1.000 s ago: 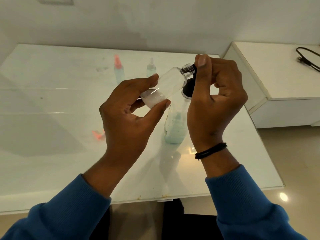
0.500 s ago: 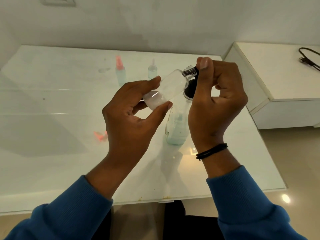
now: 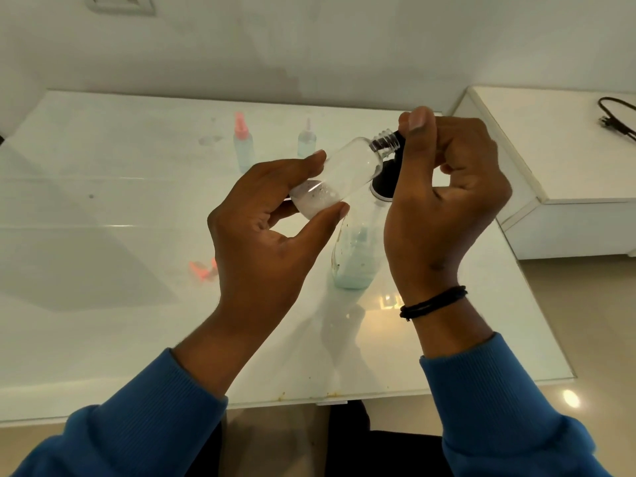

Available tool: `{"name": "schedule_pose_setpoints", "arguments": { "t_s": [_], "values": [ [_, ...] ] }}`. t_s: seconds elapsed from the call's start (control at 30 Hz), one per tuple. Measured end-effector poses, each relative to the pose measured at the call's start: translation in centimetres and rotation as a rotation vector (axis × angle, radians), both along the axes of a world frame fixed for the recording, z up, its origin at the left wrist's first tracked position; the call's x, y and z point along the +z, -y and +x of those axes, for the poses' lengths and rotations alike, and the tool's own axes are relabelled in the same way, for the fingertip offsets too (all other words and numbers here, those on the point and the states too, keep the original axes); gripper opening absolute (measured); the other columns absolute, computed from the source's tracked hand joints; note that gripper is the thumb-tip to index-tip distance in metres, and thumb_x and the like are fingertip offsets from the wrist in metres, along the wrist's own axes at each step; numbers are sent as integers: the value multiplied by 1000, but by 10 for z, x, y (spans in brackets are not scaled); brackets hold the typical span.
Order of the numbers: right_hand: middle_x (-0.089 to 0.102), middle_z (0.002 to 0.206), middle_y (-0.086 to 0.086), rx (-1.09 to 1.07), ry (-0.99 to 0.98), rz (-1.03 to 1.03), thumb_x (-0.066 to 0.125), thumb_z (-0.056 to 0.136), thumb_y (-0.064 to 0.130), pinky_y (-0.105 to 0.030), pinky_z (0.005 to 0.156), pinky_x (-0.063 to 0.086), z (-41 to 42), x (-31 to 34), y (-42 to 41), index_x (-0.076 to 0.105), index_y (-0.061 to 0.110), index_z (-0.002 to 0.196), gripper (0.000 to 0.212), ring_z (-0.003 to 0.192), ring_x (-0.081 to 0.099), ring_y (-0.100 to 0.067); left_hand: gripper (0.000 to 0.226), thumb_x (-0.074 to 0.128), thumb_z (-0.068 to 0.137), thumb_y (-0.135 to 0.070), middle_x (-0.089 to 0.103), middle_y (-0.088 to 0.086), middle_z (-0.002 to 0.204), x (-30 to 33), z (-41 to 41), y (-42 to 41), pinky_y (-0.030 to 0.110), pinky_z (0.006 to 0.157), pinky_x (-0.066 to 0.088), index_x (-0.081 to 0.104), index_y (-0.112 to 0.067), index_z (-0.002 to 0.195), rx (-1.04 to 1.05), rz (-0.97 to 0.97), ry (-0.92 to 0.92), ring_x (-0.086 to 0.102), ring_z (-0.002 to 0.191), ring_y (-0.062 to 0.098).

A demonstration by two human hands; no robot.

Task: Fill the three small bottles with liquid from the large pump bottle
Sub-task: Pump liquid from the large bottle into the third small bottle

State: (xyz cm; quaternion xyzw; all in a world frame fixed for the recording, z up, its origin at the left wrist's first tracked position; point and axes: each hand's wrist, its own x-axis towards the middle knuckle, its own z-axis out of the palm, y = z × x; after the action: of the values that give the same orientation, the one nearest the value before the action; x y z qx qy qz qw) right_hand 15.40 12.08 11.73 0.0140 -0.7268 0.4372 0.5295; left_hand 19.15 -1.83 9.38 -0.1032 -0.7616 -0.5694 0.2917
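Observation:
My left hand [image 3: 265,235] holds a small clear bottle [image 3: 344,173] between thumb and fingers, tilted with its open threaded neck up to the right and a little white liquid at its base. The neck meets the black pump head [image 3: 389,180] of the large pump bottle [image 3: 354,256], which stands on the table with pale blue liquid at its bottom. My right hand [image 3: 444,208] grips the pump head, thumb on top by the nozzle. Two capped small bottles stand behind: one with a pink sprayer [image 3: 242,146], one with a clear tip [image 3: 306,141].
A pink cap [image 3: 203,270] lies on the white glass table [image 3: 103,321] left of my left hand. A white cabinet [image 3: 557,160] with a black cable [image 3: 616,118] stands to the right. The wall runs along the table's far edge.
Both hands and the small bottle hold nearly the same pose; the view has shifted slightly, and the liquid in the small bottle looks about the same.

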Motion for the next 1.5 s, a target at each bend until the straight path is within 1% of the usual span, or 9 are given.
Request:
{"name": "schedule_pose_setpoints", "arguments": {
  "t_s": [0.1, 0.23, 0.4, 0.57, 0.73, 0.87, 1.13, 1.37, 1.5],
  "values": [
    [63, 79, 8, -3, 9, -13, 64, 100, 12, -41, 65, 47, 1, -2, 3, 71, 7, 80, 22, 69, 54, -16, 43, 85, 85, -18, 71, 4, 121, 0, 0, 0, 26, 90, 60, 70, -5, 124, 6, 1, 4, 69, 110, 17],
    [62, 83, 7, 28, 14, -26, 64, 99, 8, -33, 65, 47, 1, -6, 5, 70, 8, 83, 17, 75, 52, -5, 43, 85, 85, -19, 72, 4, 121, -1, -1, 1, 27, 89, 61, 70, -6, 124, 15, -15, -2, 69, 110, 16],
    [61, 78, 7, 12, 4, -4, 64, 100, 12, -38, 64, 46, 1, 0, 2, 71, 6, 79, 23, 69, 54, -17, 44, 86, 85, -18, 72, 5, 121, -1, 0, 0, 32, 90, 62, 70, -6, 124, 2, 13, 10, 71, 109, 18],
    [63, 83, 5, 31, 16, -22, 63, 100, 7, -20, 68, 42, 2, -6, 6, 71, 4, 83, 19, 76, 52, -4, 44, 85, 85, -19, 72, 4, 122, -2, 0, 1, 28, 90, 61, 70, -6, 124, 10, 1, 14, 69, 111, 15],
    [62, 79, 7, 18, -5, -4, 63, 100, 12, -39, 65, 47, 2, 0, 2, 72, 5, 80, 23, 71, 53, -12, 44, 85, 86, -21, 71, 3, 123, 0, 0, 0, 24, 90, 60, 70, -5, 124, 5, 9, 13, 69, 111, 14],
    [62, 82, 9, 22, -3, -13, 63, 100, 10, -47, 67, 48, 3, -5, 5, 68, 14, 83, 18, 74, 50, -4, 44, 85, 85, -21, 72, 4, 122, -2, 0, 1, 26, 89, 61, 70, -5, 124, 14, -2, 6, 69, 111, 16],
    [62, 78, 8, 11, -13, -8, 63, 101, 13, -50, 67, 46, 2, -3, 0, 71, 6, 79, 24, 72, 49, -6, 44, 85, 85, -20, 71, 3, 121, 0, 0, 0, 21, 89, 59, 70, -6, 125, -1, 3, 1, 68, 109, 13],
    [59, 82, 17, 18, -13, -5, 63, 100, 12, -48, 67, 47, 0, -7, 2, 70, 8, 80, 22, 76, 48, 5, 43, 85, 85, -19, 72, 4, 120, -1, 0, 1, 24, 89, 60, 70, -6, 123, 17, -6, -6, 69, 109, 14],
    [62, 79, 12, 12, -14, 1, 62, 101, 16, -49, 68, 47, 0, -3, -1, 73, 6, 80, 25, 75, 48, 5, 44, 84, 86, -22, 71, 2, 121, 1, 1, 0, 20, 89, 58, 70, -7, 124, 5, -1, 4, 67, 110, 11]
  ]
}}
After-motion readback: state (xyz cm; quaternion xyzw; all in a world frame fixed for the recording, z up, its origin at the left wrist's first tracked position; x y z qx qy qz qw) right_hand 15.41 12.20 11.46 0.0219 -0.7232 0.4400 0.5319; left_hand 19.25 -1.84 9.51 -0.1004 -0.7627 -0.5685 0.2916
